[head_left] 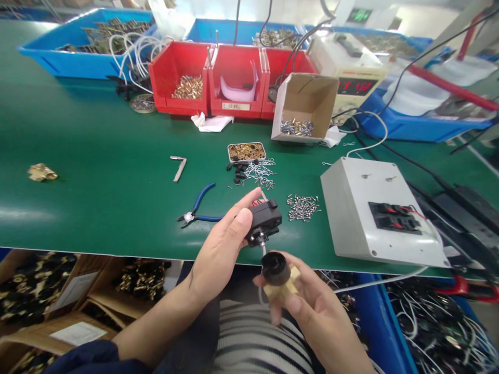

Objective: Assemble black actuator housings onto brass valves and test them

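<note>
My left hand (222, 249) grips a small black plastic switch unit (265, 221) with a short shaft pointing down, held just over the near edge of the green table (97, 156). My right hand (312, 306) is below it, fingers closed round a brass fitting (283, 288) topped by a round black knob (275, 267). The knob sits directly under the shaft, a small gap apart. Both hands hover above my lap in a striped shirt.
Blue-handled pliers (198, 208), a pile of small screws (302, 206), wire clips (260, 172) and a tin of brass parts (246, 151) lie beyond the hands. A white switch box (374, 213) sits right. Red bins (234, 78), a cardboard box (306, 106) and blue trays stand at the back.
</note>
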A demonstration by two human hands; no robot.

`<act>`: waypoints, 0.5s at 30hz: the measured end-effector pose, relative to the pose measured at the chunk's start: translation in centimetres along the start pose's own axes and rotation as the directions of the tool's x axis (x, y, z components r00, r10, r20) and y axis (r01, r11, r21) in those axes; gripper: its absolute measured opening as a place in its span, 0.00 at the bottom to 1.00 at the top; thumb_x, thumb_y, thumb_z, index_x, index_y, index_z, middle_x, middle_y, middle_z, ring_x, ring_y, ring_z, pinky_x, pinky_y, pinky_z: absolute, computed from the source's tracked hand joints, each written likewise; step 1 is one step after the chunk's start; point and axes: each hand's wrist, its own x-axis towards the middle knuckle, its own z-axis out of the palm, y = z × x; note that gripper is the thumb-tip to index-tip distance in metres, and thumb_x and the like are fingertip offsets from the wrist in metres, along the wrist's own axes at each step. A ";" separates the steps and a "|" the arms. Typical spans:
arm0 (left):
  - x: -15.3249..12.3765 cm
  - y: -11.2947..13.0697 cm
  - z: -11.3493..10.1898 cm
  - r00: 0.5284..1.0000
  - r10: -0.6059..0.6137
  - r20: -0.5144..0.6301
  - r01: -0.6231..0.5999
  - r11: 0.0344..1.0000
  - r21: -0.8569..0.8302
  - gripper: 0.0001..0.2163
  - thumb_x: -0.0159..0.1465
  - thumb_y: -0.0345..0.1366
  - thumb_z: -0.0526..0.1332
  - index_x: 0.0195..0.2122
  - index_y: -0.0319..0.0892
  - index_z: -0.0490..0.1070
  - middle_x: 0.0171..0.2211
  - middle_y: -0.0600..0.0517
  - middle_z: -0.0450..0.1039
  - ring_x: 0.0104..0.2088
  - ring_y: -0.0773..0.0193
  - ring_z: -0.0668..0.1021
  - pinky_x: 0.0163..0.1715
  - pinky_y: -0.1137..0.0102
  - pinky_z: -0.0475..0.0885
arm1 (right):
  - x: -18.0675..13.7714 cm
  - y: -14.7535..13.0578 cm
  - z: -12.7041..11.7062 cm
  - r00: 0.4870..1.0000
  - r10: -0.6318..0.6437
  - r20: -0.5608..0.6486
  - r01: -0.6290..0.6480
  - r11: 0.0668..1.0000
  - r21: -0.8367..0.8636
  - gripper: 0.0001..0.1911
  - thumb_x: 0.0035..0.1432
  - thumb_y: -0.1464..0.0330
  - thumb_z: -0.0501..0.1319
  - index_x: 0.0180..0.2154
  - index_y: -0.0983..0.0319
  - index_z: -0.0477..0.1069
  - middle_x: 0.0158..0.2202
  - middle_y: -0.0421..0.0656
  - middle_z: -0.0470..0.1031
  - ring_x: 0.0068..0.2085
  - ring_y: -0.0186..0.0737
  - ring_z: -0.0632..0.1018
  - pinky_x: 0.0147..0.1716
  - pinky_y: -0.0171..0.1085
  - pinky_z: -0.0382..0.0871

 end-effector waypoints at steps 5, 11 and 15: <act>-0.7 0.3 0.2 0.991 0.134 0.006 -0.132 0.965 0.226 0.21 0.71 0.49 0.53 0.63 0.52 0.66 0.62 0.53 0.68 0.65 0.53 0.67 0.67 0.57 0.58 | 0.2 -0.1 0.2 0.999 -0.035 0.028 0.035 0.999 0.011 0.27 0.65 0.57 0.70 0.61 0.55 0.66 0.49 0.48 0.73 0.38 0.41 0.78 0.42 0.39 0.74; -1.5 0.5 0.5 0.966 0.222 0.132 -0.258 0.862 0.436 0.21 0.73 0.44 0.52 0.66 0.55 0.60 0.66 0.56 0.63 0.65 0.58 0.65 0.67 0.65 0.58 | 0.3 -0.1 0.4 0.999 -0.052 0.018 0.050 0.996 0.074 0.29 0.67 0.56 0.68 0.64 0.55 0.64 0.46 0.47 0.74 0.34 0.38 0.76 0.38 0.37 0.75; -1.7 0.5 0.6 0.952 0.252 0.175 -0.306 0.829 0.468 0.22 0.73 0.43 0.51 0.67 0.53 0.58 0.67 0.56 0.61 0.67 0.58 0.64 0.67 0.65 0.56 | 0.2 -0.2 0.5 0.999 -0.046 0.017 0.044 0.993 0.112 0.30 0.66 0.53 0.68 0.63 0.58 0.66 0.40 0.47 0.75 0.30 0.38 0.75 0.30 0.34 0.74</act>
